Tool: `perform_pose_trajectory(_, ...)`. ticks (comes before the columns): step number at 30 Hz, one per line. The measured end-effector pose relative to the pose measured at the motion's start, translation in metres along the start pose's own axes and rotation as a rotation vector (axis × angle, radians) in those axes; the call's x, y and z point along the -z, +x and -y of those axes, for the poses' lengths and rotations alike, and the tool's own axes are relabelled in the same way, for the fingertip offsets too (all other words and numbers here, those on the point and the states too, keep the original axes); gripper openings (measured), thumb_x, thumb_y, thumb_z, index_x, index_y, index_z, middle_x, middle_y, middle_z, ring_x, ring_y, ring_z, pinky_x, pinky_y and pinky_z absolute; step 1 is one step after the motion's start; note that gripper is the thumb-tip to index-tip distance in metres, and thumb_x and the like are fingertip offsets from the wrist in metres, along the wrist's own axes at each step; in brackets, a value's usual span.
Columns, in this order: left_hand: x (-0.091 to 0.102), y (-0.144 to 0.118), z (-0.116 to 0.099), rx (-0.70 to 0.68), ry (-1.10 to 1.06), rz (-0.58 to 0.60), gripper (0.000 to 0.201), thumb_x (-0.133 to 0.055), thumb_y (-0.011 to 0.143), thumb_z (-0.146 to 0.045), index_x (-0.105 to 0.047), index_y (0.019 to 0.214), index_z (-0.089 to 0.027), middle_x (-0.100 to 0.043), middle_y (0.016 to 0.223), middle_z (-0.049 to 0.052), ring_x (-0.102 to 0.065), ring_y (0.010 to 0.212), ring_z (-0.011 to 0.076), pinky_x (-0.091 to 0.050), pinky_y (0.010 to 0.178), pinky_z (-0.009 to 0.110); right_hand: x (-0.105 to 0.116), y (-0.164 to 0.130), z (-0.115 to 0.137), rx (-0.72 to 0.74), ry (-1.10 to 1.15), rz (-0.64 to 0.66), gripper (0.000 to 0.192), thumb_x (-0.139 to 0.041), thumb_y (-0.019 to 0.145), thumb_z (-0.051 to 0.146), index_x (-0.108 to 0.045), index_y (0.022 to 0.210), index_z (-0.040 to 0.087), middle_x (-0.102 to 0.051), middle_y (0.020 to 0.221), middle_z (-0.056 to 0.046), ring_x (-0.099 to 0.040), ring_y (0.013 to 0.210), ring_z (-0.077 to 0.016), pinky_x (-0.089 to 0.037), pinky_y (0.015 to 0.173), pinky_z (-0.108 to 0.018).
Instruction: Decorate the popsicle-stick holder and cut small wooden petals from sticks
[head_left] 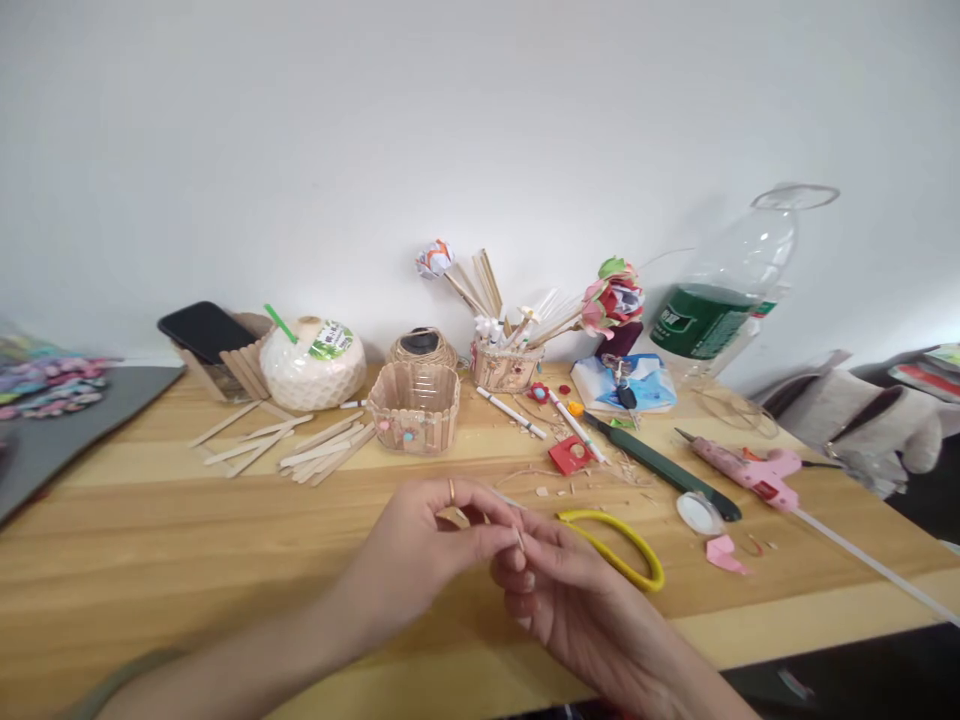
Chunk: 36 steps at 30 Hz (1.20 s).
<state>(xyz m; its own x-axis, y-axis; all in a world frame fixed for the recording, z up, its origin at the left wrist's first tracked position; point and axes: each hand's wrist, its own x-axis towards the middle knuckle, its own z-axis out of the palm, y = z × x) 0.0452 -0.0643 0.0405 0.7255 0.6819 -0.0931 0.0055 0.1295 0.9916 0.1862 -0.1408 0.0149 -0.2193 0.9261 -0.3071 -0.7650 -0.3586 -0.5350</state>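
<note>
My left hand (431,535) and my right hand (559,580) meet fingertip to fingertip above the front of the table. Both are closed in a pinch, and a tiny pale thing between them is too small to name. A ring sits on a finger of my left hand. Just right of my hands, the yellow loop handle (645,560) of a tool lies on the wood, partly hidden by my right hand. Behind my hands stands a small clear box (415,410) faced with wooden sticks and dotted with small coloured decorations.
Loose craft sticks (326,450) lie left of the box, near a wrapped coconut (311,375) and a phone (199,328). Rightward are a green knife (667,465), a pink glue gun (750,470) and a large bottle (712,310). Paper flowers (611,300) rise behind.
</note>
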Motion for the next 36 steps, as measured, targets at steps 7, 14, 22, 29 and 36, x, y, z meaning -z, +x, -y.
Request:
perform_pose_trajectory(7,-0.003,-0.005,-0.010,0.169,-0.067,-0.098,0.009,-0.068,0.063,-0.026,-0.069,0.066,-0.017,-0.068,0.066,-0.002,-0.057,0.064,0.0112,-0.044,0.057,0.021,0.000,-0.011,0.000,0.333,-0.624,-0.190,0.021,-0.074,0.073,0.035,-0.066,0.074,0.016,-0.059,0.062,0.002,-0.049,0.057,-0.0080,-0.037,0.053,-0.017)
perform_pose_trajectory(14,-0.012,-0.012,-0.015,0.134,0.074,-0.136,0.010,-0.066,0.061,-0.024,-0.070,0.067,-0.017,-0.068,0.068,0.000,-0.057,0.066,0.0134,-0.045,0.061,0.024,-0.011,-0.022,-0.001,0.465,-0.920,-0.333,0.018,-0.068,0.070,0.034,-0.061,0.063,0.018,-0.055,0.056,0.003,-0.046,0.054,-0.0109,-0.034,0.051,-0.022)
perform_pose_trajectory(22,-0.015,-0.017,-0.015,0.084,0.172,-0.095,0.013,-0.065,0.065,-0.025,-0.070,0.073,-0.016,-0.072,0.078,0.003,-0.062,0.076,0.0180,-0.046,0.068,0.028,-0.009,-0.026,0.002,0.446,-0.942,-0.310,0.023,-0.069,0.069,0.038,-0.061,0.060,0.018,-0.054,0.053,0.002,-0.042,0.049,-0.0105,-0.030,0.047,-0.023)
perform_pose_trajectory(29,-0.016,-0.018,-0.017,0.107,0.201,-0.095,0.013,-0.065,0.064,-0.026,-0.070,0.073,-0.017,-0.073,0.079,0.003,-0.063,0.077,0.0194,-0.047,0.069,0.030,-0.015,-0.029,0.008,0.345,-0.898,-0.305,0.024,-0.072,0.065,0.038,-0.061,0.058,0.018,-0.055,0.052,0.002,-0.041,0.049,-0.0104,-0.030,0.049,-0.023)
perform_pose_trajectory(36,-0.016,-0.018,-0.020,0.162,0.085,-0.064,0.019,-0.067,0.061,-0.027,-0.069,0.076,-0.016,-0.069,0.075,0.003,-0.060,0.074,0.0174,-0.047,0.064,0.028,-0.007,-0.026,0.006,0.369,-0.918,-0.288,0.021,-0.066,0.069,0.035,-0.058,0.060,0.018,-0.052,0.052,0.003,-0.036,0.047,-0.0089,-0.025,0.046,-0.023)
